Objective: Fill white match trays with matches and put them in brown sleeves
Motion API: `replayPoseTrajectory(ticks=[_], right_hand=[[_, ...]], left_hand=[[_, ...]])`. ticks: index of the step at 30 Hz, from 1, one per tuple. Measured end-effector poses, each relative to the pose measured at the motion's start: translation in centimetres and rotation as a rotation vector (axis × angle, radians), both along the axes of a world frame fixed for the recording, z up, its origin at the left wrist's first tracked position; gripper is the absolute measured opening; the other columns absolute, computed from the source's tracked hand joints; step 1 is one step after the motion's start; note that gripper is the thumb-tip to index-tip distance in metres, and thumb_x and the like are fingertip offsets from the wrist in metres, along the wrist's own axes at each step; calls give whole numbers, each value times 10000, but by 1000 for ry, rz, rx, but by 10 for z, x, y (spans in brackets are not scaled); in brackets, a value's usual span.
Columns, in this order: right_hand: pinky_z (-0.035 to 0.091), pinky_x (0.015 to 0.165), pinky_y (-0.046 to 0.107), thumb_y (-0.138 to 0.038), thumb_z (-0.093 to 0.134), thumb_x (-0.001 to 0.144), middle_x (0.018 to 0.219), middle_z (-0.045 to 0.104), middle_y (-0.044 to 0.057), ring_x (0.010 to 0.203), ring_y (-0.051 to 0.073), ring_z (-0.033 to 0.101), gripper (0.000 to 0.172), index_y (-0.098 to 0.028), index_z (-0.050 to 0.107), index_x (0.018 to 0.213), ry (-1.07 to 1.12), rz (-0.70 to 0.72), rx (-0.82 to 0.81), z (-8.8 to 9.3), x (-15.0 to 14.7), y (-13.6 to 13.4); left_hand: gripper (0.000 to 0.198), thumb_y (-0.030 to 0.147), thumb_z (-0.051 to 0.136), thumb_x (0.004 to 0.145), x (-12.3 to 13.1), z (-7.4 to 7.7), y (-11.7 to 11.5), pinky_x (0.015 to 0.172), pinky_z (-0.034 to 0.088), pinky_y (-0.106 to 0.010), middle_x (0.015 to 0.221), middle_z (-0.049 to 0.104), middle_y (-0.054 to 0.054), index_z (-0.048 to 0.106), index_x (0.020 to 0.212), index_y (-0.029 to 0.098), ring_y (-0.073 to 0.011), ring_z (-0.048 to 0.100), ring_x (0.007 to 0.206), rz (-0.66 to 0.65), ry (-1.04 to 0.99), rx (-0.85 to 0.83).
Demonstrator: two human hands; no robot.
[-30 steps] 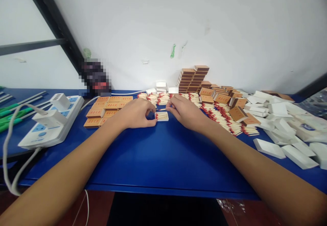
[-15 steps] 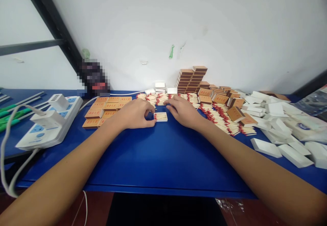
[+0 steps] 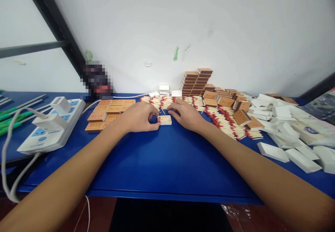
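Observation:
A small white matchbox tray (image 3: 165, 120) part-filled with red-tipped matches lies on the blue table (image 3: 167, 162). My left hand (image 3: 138, 117) rests curled against the tray's left end, thumb and fingers pinching it. My right hand (image 3: 184, 114) sits just right of and behind the tray, its fingers pinched on a match at the tray's far edge. A heap of loose matches (image 3: 222, 118) spreads behind and to the right of both hands.
Filled orange matchboxes (image 3: 108, 111) lie in rows at the left. Brown sleeves are stacked (image 3: 197, 80) by the wall, with more scattered (image 3: 235, 106) to the right. Empty white trays (image 3: 288, 134) pile at the right. A power strip (image 3: 49, 125) with cable sits at the left.
My right hand has drawn in leftward from the match heap to the tray's far edge. My left hand and the tray have stayed in place.

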State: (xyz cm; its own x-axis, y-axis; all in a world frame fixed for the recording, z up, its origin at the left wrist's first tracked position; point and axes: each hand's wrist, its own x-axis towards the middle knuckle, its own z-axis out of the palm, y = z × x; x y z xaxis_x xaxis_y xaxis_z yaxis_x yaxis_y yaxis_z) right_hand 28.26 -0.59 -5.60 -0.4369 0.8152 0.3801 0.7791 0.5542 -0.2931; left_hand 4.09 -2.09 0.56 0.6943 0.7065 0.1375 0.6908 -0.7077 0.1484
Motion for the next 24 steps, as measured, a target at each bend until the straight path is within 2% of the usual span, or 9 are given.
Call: replayPoseTrajectory(ticks=[2,6,12,18,24], right_hand=[[440,820,352,-276,606,1036,1032,634,86,932,230,609,154,-196,734,1066,41,-18,-2,-1,-3,1],[409,769,330,-341,668,1016,950,645,55,886,209,605,164,-201,711,942,153,-87,-19,-2,-12,4],[386,746,320,-367,779,948,987,668,52,902,208,601,200,-197,679,982,180,-136,-8,-3,-16,6],[395,758,327,-267,724,977,973,667,53,878,203,601,124,-199,677,884,162,-151,-20,-1,-18,5],[404,756,333,-202,642,987,962,679,70,866,207,610,134,-193,666,856,142,-187,-17,1,-18,4]], left_hand=[[251,364,688,809,0,0,0,646,402,-315,783,738,-35,810,934,183,-181,619,674,-6,0,-4],[254,368,685,804,-1,-2,2,652,396,-315,780,729,-35,806,929,182,-185,616,690,-8,6,8],[250,383,695,801,-1,-2,3,652,394,-305,787,720,-31,798,915,186,-179,609,693,11,6,-7],[258,366,709,794,0,-2,2,640,391,-298,758,710,-15,808,955,192,-166,598,667,23,-4,-19],[252,357,725,788,0,-2,3,634,391,-295,735,695,-12,815,951,188,-161,586,654,18,-19,-18]])
